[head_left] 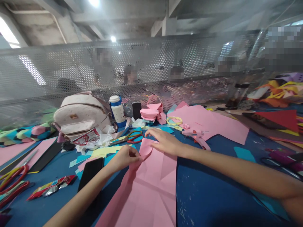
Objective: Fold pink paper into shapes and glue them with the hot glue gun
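A long sheet of pink paper (156, 179) lies before me on the blue table, marked by several creases. Its far end curls up between my hands. My left hand (124, 156) pinches the paper's left edge between thumb and fingers. At the far end, my right hand (164, 142) rests over the sheet with its fingers bent around the top edge, thumb on the curled part. Just beyond the hands are red-handled scissors (134, 136). A pink glue gun (197, 137) lies to the right of my right hand. Beneath my left forearm is a black phone (91, 171).
A white backpack (79, 113) and a white-and-blue bottle (117, 112) stand at the back left. Folded pink paper pieces (151, 113) and large pink sheets (213, 121) lie behind. More scissors (15, 179) and a snack wrapper (52, 186) are at left. A perforated metal screen (146, 60) borders the table.
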A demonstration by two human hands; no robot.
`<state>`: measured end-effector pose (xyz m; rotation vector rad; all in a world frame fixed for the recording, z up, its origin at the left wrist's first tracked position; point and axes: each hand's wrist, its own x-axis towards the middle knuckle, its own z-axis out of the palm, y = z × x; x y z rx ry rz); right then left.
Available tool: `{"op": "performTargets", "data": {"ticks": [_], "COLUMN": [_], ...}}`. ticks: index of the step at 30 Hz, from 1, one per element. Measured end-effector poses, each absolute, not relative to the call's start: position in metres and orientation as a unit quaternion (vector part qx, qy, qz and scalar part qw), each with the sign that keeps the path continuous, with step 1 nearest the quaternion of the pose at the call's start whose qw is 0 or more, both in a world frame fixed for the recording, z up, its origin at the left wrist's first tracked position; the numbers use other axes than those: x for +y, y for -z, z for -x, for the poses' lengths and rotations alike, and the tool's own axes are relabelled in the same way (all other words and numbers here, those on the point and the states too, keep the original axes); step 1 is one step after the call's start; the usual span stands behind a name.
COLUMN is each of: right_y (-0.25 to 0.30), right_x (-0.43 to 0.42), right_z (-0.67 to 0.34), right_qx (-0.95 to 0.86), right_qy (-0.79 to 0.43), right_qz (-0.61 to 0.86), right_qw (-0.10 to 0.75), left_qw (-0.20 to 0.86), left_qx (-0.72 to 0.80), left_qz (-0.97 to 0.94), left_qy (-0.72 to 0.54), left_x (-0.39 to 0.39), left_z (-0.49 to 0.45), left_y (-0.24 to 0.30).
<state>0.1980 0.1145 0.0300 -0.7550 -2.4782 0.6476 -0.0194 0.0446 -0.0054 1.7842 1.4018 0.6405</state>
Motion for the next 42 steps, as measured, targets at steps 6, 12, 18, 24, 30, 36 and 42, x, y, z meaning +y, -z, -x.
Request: {"op": "performTargets", "data": {"ticks": [6,12,18,24,30,36,42], "right_y": [-0.017,0.005,0.016,0.017,0.020,0.022,0.024], "right_x": [0.089,0.100,0.102,0.100,0.101,0.102,0.102], "right_z": [-0.195,-0.192,-0.196,-0.198,-0.199,-0.199,-0.200], "right_qx": [-0.956,-0.935,-0.926,-0.925,-0.926,-0.929,-0.931], "right_qy": [-0.158,-0.233,-0.269,-0.278,-0.274,-0.265,-0.259], "right_qz": [0.184,0.226,0.228,0.222,0.221,0.215,0.213], "right_qw": [0.166,0.146,0.136,0.135,0.139,0.144,0.145], "left_qw": [0.334,0.289,0.279,0.304,0.225,0.261,0.296], "left_qx": [0.566,0.590,0.562,0.515,0.462,0.426,0.437], "left_qz": [-0.719,-0.726,-0.751,-0.774,-0.828,-0.845,-0.823], "left_qy": [-0.228,-0.202,-0.206,-0.207,-0.224,-0.188,-0.210], "left_x": [0.040,0.040,0.043,0.036,0.027,0.023,0.021], "left_z": [0.011,0.001,0.004,0.011,0.012,0.015,0.027], "left_y": [0.008,0.010,0.011,0.010,0.000,0.002,0.014]}}
